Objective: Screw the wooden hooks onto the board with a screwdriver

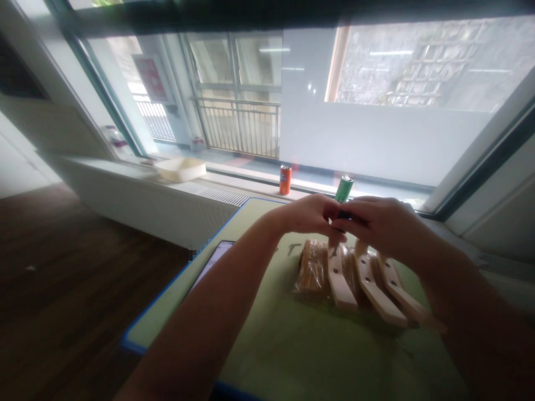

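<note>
Wooden pieces (368, 281) lay in a row on the green table (292, 345), just below my hands, beside a wrapped bundle (311, 270) of more parts. My left hand (311, 214) and right hand (376, 223) met above them, fingers pinched together on something small and dark; what it was I could not tell. I judged the small item could slip from my fingertips and fall among the pieces, because both grips were only at the tips. A green can (343, 189) stood just behind my hands, an orange can (285, 179) further left.
</note>
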The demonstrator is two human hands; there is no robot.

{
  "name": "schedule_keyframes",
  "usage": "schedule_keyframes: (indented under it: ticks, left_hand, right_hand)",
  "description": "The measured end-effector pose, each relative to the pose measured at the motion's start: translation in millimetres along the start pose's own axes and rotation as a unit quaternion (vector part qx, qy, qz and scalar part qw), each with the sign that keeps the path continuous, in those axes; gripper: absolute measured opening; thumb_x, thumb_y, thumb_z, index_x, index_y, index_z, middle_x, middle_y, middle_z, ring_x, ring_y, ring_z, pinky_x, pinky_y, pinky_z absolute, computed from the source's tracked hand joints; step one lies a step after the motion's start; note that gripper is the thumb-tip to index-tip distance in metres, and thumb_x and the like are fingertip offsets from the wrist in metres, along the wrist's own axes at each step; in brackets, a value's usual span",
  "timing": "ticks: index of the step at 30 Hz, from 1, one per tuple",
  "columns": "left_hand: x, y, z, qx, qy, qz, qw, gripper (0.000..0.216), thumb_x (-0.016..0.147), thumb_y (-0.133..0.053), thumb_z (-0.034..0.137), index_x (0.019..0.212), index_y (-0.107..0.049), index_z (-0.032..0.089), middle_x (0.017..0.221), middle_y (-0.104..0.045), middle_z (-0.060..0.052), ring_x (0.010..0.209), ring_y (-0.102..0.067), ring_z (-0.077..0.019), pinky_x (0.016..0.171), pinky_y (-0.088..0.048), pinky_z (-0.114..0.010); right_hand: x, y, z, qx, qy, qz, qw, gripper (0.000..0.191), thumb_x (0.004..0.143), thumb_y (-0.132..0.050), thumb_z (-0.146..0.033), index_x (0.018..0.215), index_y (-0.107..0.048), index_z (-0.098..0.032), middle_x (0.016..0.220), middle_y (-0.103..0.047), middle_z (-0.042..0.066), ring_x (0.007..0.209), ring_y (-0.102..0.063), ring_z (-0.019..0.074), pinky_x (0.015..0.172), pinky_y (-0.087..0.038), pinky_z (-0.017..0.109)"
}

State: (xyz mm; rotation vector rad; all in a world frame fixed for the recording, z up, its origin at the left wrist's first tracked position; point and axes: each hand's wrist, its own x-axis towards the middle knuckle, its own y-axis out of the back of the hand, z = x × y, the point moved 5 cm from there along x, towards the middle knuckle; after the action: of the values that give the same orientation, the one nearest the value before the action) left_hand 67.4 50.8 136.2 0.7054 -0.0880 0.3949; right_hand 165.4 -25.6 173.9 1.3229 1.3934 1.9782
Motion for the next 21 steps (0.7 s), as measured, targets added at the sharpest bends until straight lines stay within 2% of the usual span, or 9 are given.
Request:
schedule_keyframes:
  ticks: [2, 4, 8, 11, 13, 17, 21]
  left_hand:
    - [0.1, 1.4, -0.2, 0.001, -0.003, 0.016, 1.0, 0.032, 0.064, -0.073, 0.029, 0.092, -0.066, 0.015, 0.08, -0.067, -0.002, 0.071, -0.061, -0.0106, 0.071, -0.047, -0.028]
    - [0.9, 0.3, -2.1, -0.007, 0.002, 0.017, 1.0, 0.031, 0.065, -0.072, 0.029, 0.092, -0.065, 0.014, 0.081, -0.067, -0.002, 0.071, -0.061, -0.0106, 0.072, -0.048, -0.028]
    - [2.7, -6.0, -6.1, -0.056, 0.004, -0.019, 0.998, 0.024, 0.069, -0.069, 0.025, 0.09, -0.065, 0.013, 0.081, -0.068, -0.003, 0.072, -0.063, -0.0106, 0.075, -0.05, -0.029]
    - [3.0, -8.5, -7.7, -0.096, -0.007, -0.044, 0.994, 0.022, 0.07, -0.068, 0.02, 0.09, -0.065, 0.013, 0.083, -0.068, -0.004, 0.074, -0.063, -0.0111, 0.077, -0.05, -0.03]
    - [2.9, -8.2, -10.0, -0.111, -0.007, -0.049, 0.993, 0.02, 0.071, -0.067, 0.019, 0.09, -0.065, 0.013, 0.084, -0.068, -0.004, 0.076, -0.063, -0.0114, 0.078, -0.051, -0.031]
    - [2.7, -5.4, -14.6, -0.105, -0.001, -0.047, 0.993, 0.02, 0.073, -0.065, 0.017, 0.092, -0.066, 0.015, 0.089, -0.067, -0.004, 0.081, -0.063, -0.0114, 0.081, -0.049, -0.03]
    - [2.4, -5.7, -14.4, -0.081, 0.002, -0.06, 0.995, 0.022, 0.074, -0.065, 0.019, 0.095, -0.066, 0.017, 0.092, -0.067, -0.003, 0.082, -0.062, -0.0111, 0.081, -0.048, -0.03]
  right_hand:
    - [0.8, -1.3, -2.3, -0.031, 0.001, 0.018, 0.999, 0.03, 0.089, -0.047, -0.041, 0.093, -0.067, -0.019, 0.075, -0.064, 0.003, 0.061, -0.052, 0.0104, 0.054, -0.034, 0.024]
    - [0.9, -1.6, -2.4, -0.071, 0.0, 0.031, 0.997, 0.036, 0.089, -0.044, -0.043, 0.086, -0.068, -0.017, 0.072, -0.061, 0.003, 0.059, -0.049, 0.0106, 0.053, -0.031, 0.024]
    - [1.2, -0.6, 1.0, -0.138, -0.012, 0.041, 0.99, 0.047, 0.089, -0.04, -0.05, 0.064, -0.062, -0.016, 0.062, -0.054, 0.003, 0.053, -0.042, 0.0106, 0.05, -0.026, 0.026]
    - [1.3, 0.3, 3.1, -0.146, -0.026, 0.021, 0.989, 0.049, 0.087, -0.04, -0.054, 0.062, -0.06, -0.017, 0.061, -0.053, 0.002, 0.053, -0.041, 0.0109, 0.05, -0.025, 0.026]
    - [-0.1, 2.3, 5.0, -0.126, -0.04, 0.005, 0.991, 0.045, 0.086, -0.043, -0.054, 0.067, -0.062, -0.017, 0.065, -0.055, 0.003, 0.054, -0.044, 0.0113, 0.05, -0.028, 0.026]
    - [-4.5, 7.2, 6.4, -0.013, -0.021, -0.004, 1.0, 0.024, 0.084, -0.054, -0.04, 0.098, -0.064, -0.023, 0.082, -0.062, 0.001, 0.065, -0.053, 0.0114, 0.057, -0.037, 0.024]
    - [-4.4, 4.1, 8.4, 0.07, 0.013, -0.008, 0.997, 0.022, 0.087, -0.051, -0.033, 0.102, -0.063, -0.022, 0.088, -0.064, 0.002, 0.072, -0.056, 0.0121, 0.062, -0.042, 0.025]
